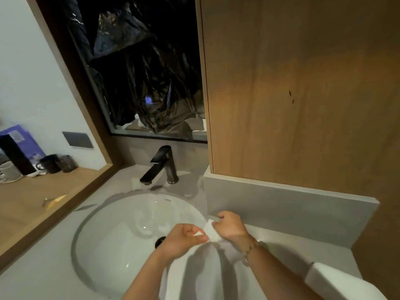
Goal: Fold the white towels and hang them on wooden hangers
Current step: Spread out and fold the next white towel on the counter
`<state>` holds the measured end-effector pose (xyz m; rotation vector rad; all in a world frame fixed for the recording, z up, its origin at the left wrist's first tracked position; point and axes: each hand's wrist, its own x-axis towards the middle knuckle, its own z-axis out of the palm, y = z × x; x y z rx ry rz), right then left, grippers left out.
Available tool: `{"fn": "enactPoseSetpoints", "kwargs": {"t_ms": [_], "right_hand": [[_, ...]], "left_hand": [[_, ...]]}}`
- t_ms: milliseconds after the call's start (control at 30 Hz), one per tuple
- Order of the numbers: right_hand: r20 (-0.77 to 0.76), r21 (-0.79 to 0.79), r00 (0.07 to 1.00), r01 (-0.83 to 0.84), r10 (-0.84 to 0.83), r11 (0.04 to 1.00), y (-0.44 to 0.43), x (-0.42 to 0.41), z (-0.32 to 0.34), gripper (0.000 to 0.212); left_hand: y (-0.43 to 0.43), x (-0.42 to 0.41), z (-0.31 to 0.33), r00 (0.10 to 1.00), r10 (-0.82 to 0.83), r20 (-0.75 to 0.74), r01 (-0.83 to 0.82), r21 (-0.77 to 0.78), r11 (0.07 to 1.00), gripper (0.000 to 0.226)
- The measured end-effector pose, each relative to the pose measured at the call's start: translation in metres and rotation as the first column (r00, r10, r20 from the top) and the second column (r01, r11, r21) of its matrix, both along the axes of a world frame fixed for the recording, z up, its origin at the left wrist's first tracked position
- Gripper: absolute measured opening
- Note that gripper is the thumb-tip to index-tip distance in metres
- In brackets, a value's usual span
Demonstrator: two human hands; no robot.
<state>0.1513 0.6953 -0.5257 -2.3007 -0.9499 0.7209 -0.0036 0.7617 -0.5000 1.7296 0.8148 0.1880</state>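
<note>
The left hand (183, 240) and right hand (229, 228) clamp their fingers (188, 229) on the soft white cloth towel's (211, 230) top edge so it hangs straight for folding.

The single head-worn wide-angle camera looks forward and down, close above the white sink (108, 245), facing the black faucet (170, 166).

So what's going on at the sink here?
A person is handling a white towel over the sink. The left hand and right hand each pinch its top edge, close together, while the rest hangs loose below them. It looks like a fold in progress, not a finished one.
</note>
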Motion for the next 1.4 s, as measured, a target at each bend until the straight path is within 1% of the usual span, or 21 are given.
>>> {"fn": "enactPoseSetpoints", "kwargs": {"t_ms": [33,100,167,200,300,367,467,533,600,667,733,767,833,900,1000,1067,1167,1200,1233,1300,1400], "right_hand": [[-0.026,0.002,0.999,-0.020,0.020,1.000,0.007,0.001,-0.002,0.029],[-0.059,0.001,0.995,-0.078,0.078,0.997,0.017,0.001,-0.002,0.016],[-0.120,0.050,0.983,-0.134,0.139,0.990,0.023,-0.001,-0.001,0.026],[-0.190,0.106,0.970,-0.135,0.153,0.985,0.023,-0.002,0.002,0.029],[-0.436,0.315,0.883,-0.032,0.174,0.949,0.014,-0.005,0.018,0.018],[-0.534,0.385,0.821,0.022,0.203,0.923,0.006,-0.008,0.025,0.012],[-0.638,0.422,0.740,0.104,0.213,0.901,-0.009,-0.014,0.035,0.016],[-0.673,0.436,0.704,0.129,0.228,0.891,-0.016,-0.016,0.036,0.023],[-0.682,0.422,0.698,0.134,0.217,0.897,-0.020,-0.016,0.038,0.028],[-0.730,0.363,0.666,0.192,0.151,0.912,-0.019,-0.017,0.042,0.030],[-0.714,0.351,0.690,0.208,0.118,0.913,-0.017,-0.017,0.052,0.031],[-0.663,0.358,0.742,0.196,0.101,0.913,-0.015,-0.015,0.054,0.029],[-0.501,0.359,0.856,0.072,0.128,0.931,-0.016,-0.011,0.065,0.022],[-0.414,0.304,0.895,-0.038,0.168,0.952,-0.018,-0.003,0.074,0.004],[-0.298,0.195,0.929,-0.168,0.222,0.966,-0.018,0.007,0.088,0.012],[-0.191,0.141,0.956,-0.197,0.222,0.970,-0.016,0.011,0.092,0.017],[-0.034,0.082,0.975,-0.216,0.219,0.973,-0.016,0.012,0.095,0.023],[-0.021,0.088,0.975,-0.218,0.221,0.972,-0.017,0.013,0.095,0.023],[-0.050,0.102,0.974,-0.214,0.220,0.972,-0.018,0.013,0.096,0.022],[-0.181,0.167,0.955,-0.207,0.236,0.964,-0.021,0.014,0.097,0.014],[-0.245,0.230,0.937,-0.193,0.249,0.954,-0.026,0.017,0.100,0.009]], "left_hand": [[0.002,-0.005,0.000,1.000,-0.011,-0.004,0.010,-0.060,0.998,0.007],[0.006,-0.015,-0.002,0.999,0.039,-0.001,-0.039,-0.112,0.993,0.007],[0.013,-0.016,-0.006,0.990,0.129,0.049,-0.119,-0.164,0.979,0.006],[0.018,-0.013,-0.009,0.978,0.187,0.088,-0.171,-0.168,0.971,0.012],[0.019,0.003,-0.008,0.933,0.294,0.209,-0.264,-0.162,0.951,0.035],[0.014,0.016,-0.006,0.922,0.305,0.239,-0.269,-0.173,0.947,0.030],[0.006,0.028,-0.006,0.892,0.357,0.278,-0.324,-0.160,0.932,0.010],[0.003,0.030,-0.006,0.875,0.375,0.304,-0.341,-0.161,0.926,0.009],[0.001,0.031,-0.002,0.866,0.378,0.328,-0.344,-0.159,0.925,0.007],[0.001,0.033,0.004,0.860,0.362,0.359,-0.331,-0.146,0.932,0.011],[0.004,0.035,0.010,0.857,0.348,0.380,-0.325,-0.126,0.937,0.016],[0.005,0.035,0.013,0.859,0.340,0.383,-0.323,-0.109,0.940,0.016],[0.009,0.033,0.019,0.870,0.308,0.384,-0.298,-0.089,0.951,0.013],[0.012,0.031,0.023,0.887,0.273,0.373,-0.260,-0.088,0.962,0.008],[0.013,0.033,0.028,0.917,0.213,0.337,-0.218,-0.023,0.976,0.005],[0.012,0.038,0.027,0.941,0.158,0.300,-0.188,0.074,0.979,0.008],[0.009,0.046,0.027,0.960,0.108,0.258,-0.154,0.165,0.974,0.014],[0.008,0.047,0.027,0.966,0.105,0.238,-0.154,0.196,0.968,0.016],[0.007,0.047,0.027,0.969,0.109,0.221,-0.160,0.228,0.960,0.017],[0.007,0.046,0.028,0.967,0.133,0.220,-0.188,0.254,0.949,0.023],[0.007,0.039,0.029,0.968,0.127,0.215,-0.188,0.293,0.938,0.047]]}}
